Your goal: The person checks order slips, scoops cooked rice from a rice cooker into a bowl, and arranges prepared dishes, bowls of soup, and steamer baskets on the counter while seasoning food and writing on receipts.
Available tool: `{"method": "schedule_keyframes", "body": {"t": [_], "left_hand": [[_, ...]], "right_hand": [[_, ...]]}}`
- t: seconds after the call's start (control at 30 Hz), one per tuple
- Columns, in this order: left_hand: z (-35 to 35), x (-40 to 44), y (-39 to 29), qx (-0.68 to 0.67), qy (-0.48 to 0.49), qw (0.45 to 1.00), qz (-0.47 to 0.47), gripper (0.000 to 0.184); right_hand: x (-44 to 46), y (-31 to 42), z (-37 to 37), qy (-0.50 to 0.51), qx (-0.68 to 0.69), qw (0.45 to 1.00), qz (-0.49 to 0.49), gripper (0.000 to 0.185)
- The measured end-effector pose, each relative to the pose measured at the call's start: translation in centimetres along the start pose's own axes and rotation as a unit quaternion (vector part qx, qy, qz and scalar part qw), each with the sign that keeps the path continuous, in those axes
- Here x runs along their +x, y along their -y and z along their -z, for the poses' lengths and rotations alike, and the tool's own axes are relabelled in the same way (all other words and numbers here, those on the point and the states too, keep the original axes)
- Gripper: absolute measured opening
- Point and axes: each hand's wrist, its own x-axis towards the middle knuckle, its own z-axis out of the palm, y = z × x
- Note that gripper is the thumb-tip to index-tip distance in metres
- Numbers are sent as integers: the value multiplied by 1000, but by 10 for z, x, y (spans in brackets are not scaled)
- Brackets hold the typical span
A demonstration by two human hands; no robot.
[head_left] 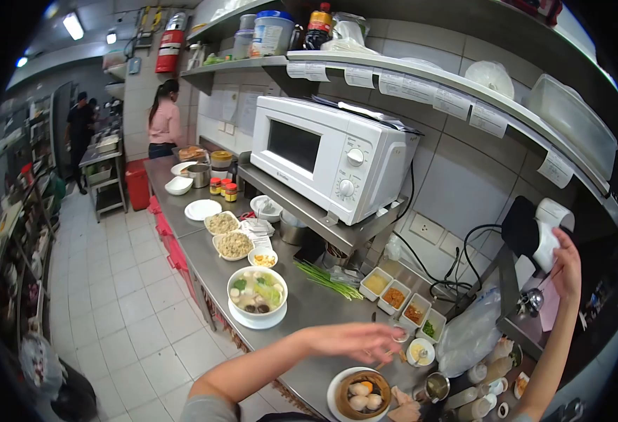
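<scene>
My left hand (358,342) reaches out over the steel counter with its fingers apart and nothing in it. Below it, a bamboo steamer (346,401) on a white plate holds several pale dumplings. My right hand (566,264) is raised at the right, beside a white device (546,239) near the wall; whether its fingers touch it is unclear. A white bowl of soup (258,290) with greens stands on a plate, left of my left hand. Green stalks (330,279) and small trays of chopped toppings (394,297) lie beyond that hand.
A white microwave (330,155) sits on a raised shelf at the back. Bottles (478,408) and a plastic bag (469,330) crowd the right side. Two bowls of rice (234,245) stand farther left. A person in pink (165,123) stands beyond the counter.
</scene>
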Motion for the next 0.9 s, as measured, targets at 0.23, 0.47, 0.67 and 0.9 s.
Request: {"method": "schedule_keyframes", "body": {"t": [0.23,0.47,0.67,0.9], "left_hand": [[62,26,-42,-229,119,956,-142,71],[125,-51,-73,-278,-110,948,-112,50],[178,-139,-114,-242,-325,862,-305,40],[191,-247,-116,-189,-441,797,-368,40]], "right_hand": [[-31,19,-237,308,-187,913,-192,42],[23,-1,-380,517,-353,780,-18,45],[141,-13,-448,416,-383,823,53,36],[311,-70,-503,67,-150,976,139,47]]}}
